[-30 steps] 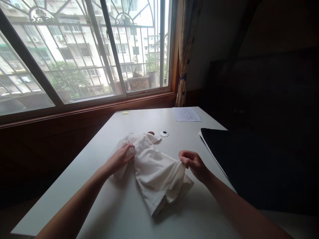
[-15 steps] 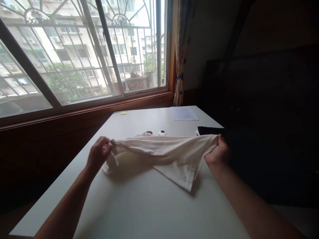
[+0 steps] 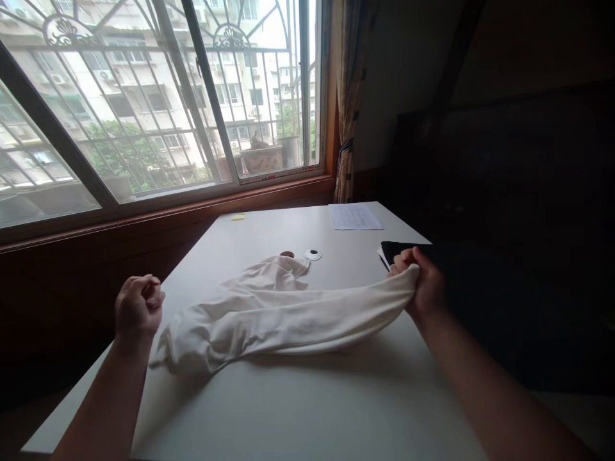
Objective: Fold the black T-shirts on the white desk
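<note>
A white garment (image 3: 288,323) of soft, wrinkled cloth stretches across the desk, its exact cut hidden by the folds. One end of it is gripped in my right hand (image 3: 423,282), raised above the desk's right side. From there the cloth sags to the left and spreads in a bunched heap, with another part lying behind toward the middle. My left hand (image 3: 139,307) is held up at the desk's left edge, fingers curled closed. No cloth shows in it; the garment's loose left end lies below and to its right.
The white desk (image 3: 307,403) also bears a brown round object (image 3: 287,254), a white ring with a dark centre (image 3: 312,255), printed sheets (image 3: 356,217) and yellow sticky notes (image 3: 238,217). A black item (image 3: 401,246) lies by my right hand. A barred window (image 3: 168,96) and curtain (image 3: 346,128) stand behind.
My left hand has let go of the cloth and moved left and slightly down. The garment's left part has dropped toward the near left, while my right hand keeps its hold.
</note>
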A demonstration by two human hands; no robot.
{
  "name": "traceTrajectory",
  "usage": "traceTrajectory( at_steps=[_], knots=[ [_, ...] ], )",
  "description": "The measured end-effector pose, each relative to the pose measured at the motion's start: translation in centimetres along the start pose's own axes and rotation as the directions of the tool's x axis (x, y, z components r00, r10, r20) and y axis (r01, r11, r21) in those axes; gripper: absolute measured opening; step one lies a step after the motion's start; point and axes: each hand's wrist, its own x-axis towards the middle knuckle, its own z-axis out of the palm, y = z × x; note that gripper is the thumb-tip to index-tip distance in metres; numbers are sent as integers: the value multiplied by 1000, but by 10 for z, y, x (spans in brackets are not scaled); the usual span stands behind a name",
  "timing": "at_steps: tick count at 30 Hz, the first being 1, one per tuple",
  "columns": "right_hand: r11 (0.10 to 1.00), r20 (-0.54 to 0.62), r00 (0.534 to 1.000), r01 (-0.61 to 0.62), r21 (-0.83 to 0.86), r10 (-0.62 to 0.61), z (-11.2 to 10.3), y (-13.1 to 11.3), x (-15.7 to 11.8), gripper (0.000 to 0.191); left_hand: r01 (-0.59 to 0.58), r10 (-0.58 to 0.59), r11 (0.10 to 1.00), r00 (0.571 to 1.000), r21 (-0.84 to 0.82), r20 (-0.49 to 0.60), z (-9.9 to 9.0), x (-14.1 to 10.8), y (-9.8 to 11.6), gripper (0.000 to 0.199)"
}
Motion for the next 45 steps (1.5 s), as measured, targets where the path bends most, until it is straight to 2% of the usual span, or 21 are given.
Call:
traceTrajectory(
  at_steps=[2,3,4,6,7,8,10,12,14,17,20,23,25,26,28,31,32,35,40,43,45],
  knots=[
    [995,111,990,-80,-52,86,4,-2,-7,30,-5,4,1000,995,14,95,14,-7,6,25],
    [990,157,980,-113,-79,125,5,-2,-9,31,-8,-6,998,978,68,209,23,-10,9,24],
    [984,194,968,-143,-106,162,5,-1,-11,33,-38,-17,988,935,149,354,33,-14,12,25],
    [972,238,948,-181,-151,213,4,2,-12,37,-215,-35,925,773,314,633,56,-23,14,29],
    [968,248,943,-185,-167,223,3,4,-11,38,-344,-15,868,702,357,712,68,-28,13,28],
    [967,248,943,-182,-179,223,1,7,-11,40,-462,11,799,651,385,759,80,-33,11,27],
    [964,234,947,-174,-202,220,-2,13,-9,42,-624,27,651,589,433,807,101,-42,4,27],
    [956,215,948,-182,-232,233,-5,19,-8,45,-699,1,544,554,464,832,119,-49,-3,29],
    [945,203,946,-194,-265,251,-6,23,-8,46,-725,-28,506,528,468,849,131,-54,-8,21],
    [936,208,947,-177,-304,246,-6,24,-9,46,-727,-47,522,497,445,867,139,-54,-10,17],
    [934,240,947,-125,-336,213,-4,23,-9,46,-725,-45,566,449,393,892,136,-48,-6,13],
    [925,286,937,-86,-371,201,-3,25,-8,44,-669,-47,687,350,284,936,127,-38,0,9],
    [911,310,922,-93,-401,230,-2,29,-8,43,-548,-91,804,269,230,959,122,-33,0,18],
    [903,318,914,-103,-417,251,-1,31,-9,43,-487,-120,842,250,232,961,120,-32,-1,23],
    [886,324,901,-125,-446,290,1,35,-11,41,-454,-167,842,292,290,942,120,-33,-7,26],
    [865,313,892,-148,-479,326,3,39,-14,38,-551,-163,734,423,396,891,122,-39,-19,32],
    [860,308,892,-149,-488,330,2,39,-15,38,-586,-151,700,437,408,887,123,-41,-22,35],
    [842,314,892,-121,-525,324,0,40,-15,37,-669,-78,650,413,361,907,125,-49,-25,21],
    [827,305,914,-55,-559,267,-3,40,-14,36,-702,13,649,397,294,918,128,-56,-21,12],
    [804,273,945,20,-595,179,-4,39,-13,34,-695,72,659,439,287,896,127,-49,-18,14],
    [767,251,962,81,-637,107,-3,38,-14,33,-662,126,689,510,295,851,125,-42,-8,15]
  ],
)
